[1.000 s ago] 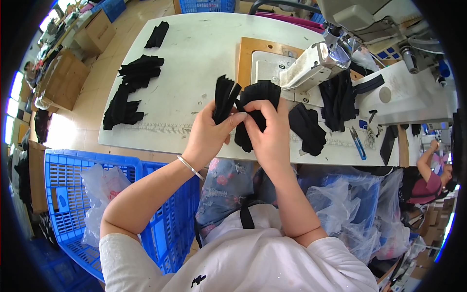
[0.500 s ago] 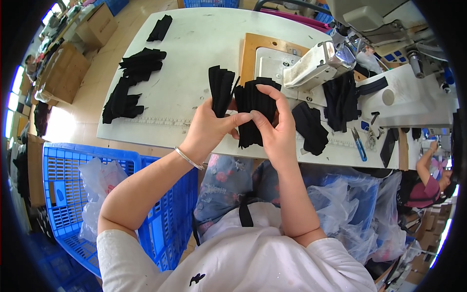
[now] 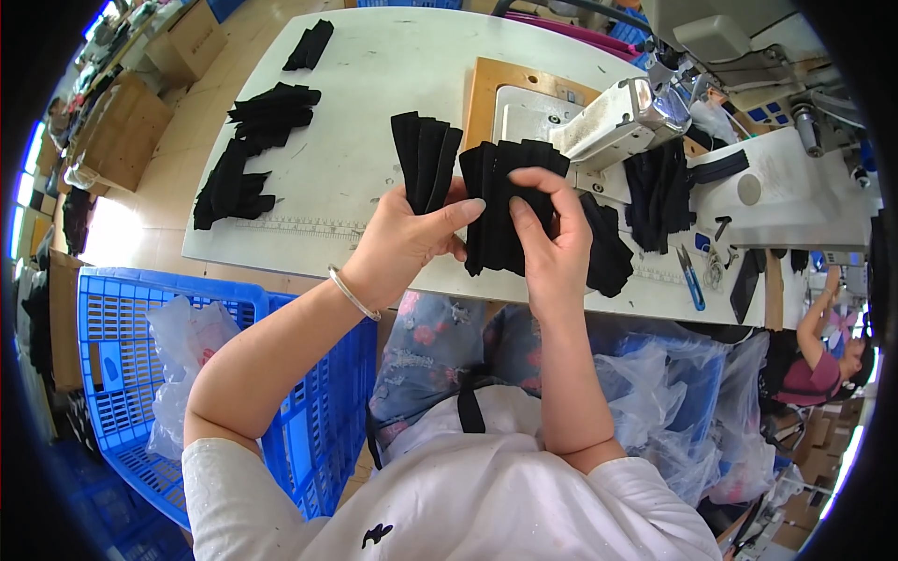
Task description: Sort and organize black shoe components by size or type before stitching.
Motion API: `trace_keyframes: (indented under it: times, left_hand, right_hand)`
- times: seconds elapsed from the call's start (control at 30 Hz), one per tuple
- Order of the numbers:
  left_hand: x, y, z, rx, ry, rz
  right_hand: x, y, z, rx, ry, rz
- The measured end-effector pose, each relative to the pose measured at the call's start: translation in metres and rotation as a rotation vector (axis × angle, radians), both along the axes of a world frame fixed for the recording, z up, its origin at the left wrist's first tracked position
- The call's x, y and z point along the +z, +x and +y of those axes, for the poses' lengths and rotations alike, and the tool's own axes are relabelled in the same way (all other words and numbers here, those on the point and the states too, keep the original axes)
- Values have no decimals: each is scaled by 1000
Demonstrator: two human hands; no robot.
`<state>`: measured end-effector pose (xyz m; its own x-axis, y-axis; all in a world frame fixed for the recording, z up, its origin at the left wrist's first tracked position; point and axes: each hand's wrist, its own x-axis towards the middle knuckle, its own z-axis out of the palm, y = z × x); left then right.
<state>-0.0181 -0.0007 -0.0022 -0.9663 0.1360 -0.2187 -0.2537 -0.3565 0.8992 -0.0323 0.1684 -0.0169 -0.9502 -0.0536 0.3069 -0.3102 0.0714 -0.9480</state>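
Observation:
My left hand [image 3: 412,234] is closed round a small bunch of black fabric strips [image 3: 426,159], which fan out above the thumb. Its thumb tip touches the left edge of a thicker stack of black fabric strips [image 3: 491,210]. My right hand [image 3: 554,234] grips that stack from the right, thumb and forefinger across its front. Both bundles are held up over the front part of the white table [image 3: 374,84]. Just behind the right hand lies another black bundle [image 3: 608,252] on the table.
Piles of black strips [image 3: 229,187] lie at the table's left. A sewing machine [image 3: 622,117] stands at the right, with blue-handled snips [image 3: 690,278] near the front edge. A blue crate [image 3: 168,280] holding plastic is at my left. Another person [image 3: 818,369] sits far right.
My hands have drawn slightly apart. The right one has shifted right with the thicker stack, which now shows more widely spread; the left bunch has fanned out a little.

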Motion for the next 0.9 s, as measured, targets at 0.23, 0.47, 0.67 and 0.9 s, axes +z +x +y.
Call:
trace_keyframes:
  times: [0.23, 0.47, 0.67, 0.9]
  left_hand:
    - [-1, 1, 0, -10, 5, -3]
    - [-3, 2, -1, -19, 74, 2]
    - [-6, 0, -2, -44, 102, -33]
    - [-8, -4, -6, -66, 241, -89]
  right_hand:
    - [12, 10, -4, -12, 297, 115]
    - [10, 11, -5, -8, 275, 121]
    - [7, 7, -5, 5, 317, 175]
    - [11, 4, -3, -72, 251, 272]
